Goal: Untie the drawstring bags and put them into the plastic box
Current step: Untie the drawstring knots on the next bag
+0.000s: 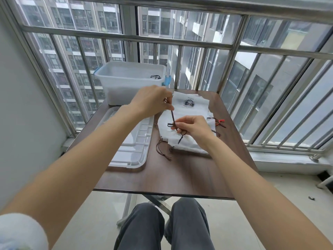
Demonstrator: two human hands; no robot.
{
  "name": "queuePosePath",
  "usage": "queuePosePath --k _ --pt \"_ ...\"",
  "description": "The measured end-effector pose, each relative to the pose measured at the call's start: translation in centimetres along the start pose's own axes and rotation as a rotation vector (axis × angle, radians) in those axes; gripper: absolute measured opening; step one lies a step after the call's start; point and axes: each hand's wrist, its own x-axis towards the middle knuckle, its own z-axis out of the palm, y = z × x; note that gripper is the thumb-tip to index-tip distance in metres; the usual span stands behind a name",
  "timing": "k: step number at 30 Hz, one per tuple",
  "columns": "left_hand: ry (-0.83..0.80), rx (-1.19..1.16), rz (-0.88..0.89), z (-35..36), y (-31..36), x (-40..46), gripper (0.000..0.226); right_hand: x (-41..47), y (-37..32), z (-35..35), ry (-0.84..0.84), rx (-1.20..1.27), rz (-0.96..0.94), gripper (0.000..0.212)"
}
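Presently we logged: left hand (150, 101) pinching the dark cord (172, 116) and drawing it up taut, apparently to loosen the bow; right hand (192, 128) pinching the knot on the top bag (182, 112) of the pile; box (129, 82) standing behind, open for loading, its contents mostly hidden by frosted walls; lid (133, 141) laid beside the pile

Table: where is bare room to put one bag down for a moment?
Bare wood lies along the table's near edge, below the lid and the pile of bags. The far half is crowded: plastic box, pile, both hands.
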Motion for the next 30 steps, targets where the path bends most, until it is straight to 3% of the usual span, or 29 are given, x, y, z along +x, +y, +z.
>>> queuePosePath --k 7,13,16,18,24,30 --pt "-0.054 -0.012 0.107 2.1 0.2 4.4 0.028 -0.1 0.0 -0.5 -0.049 0.045 0.026 0.011" --pt "0.003 0.035 -0.049 5.8 -0.4 5.4 0.031 0.5 -0.2 -1.4 0.037 0.108 0.142 0.009" --pt "0.226 -0.145 -0.031 6.4 1.0 4.0 0.024 0.8 -0.4 -1.5 0.112 0.177 0.167 0.004" --pt "0.331 -0.305 0.026 6.4 2.2 2.1 0.027 1.1 -0.5 -1.4 0.166 0.218 0.172 0.012" --pt "0.217 -0.543 0.012 7.9 2.6 -2.0 0.023 1.2 -0.2 -0.9 0.217 0.232 0.151 0.020" --pt "0.361 -0.629 -0.070 7.8 2.5 -2.2 0.025 0.8 -0.5 -0.5 0.179 0.159 0.092 0.003"
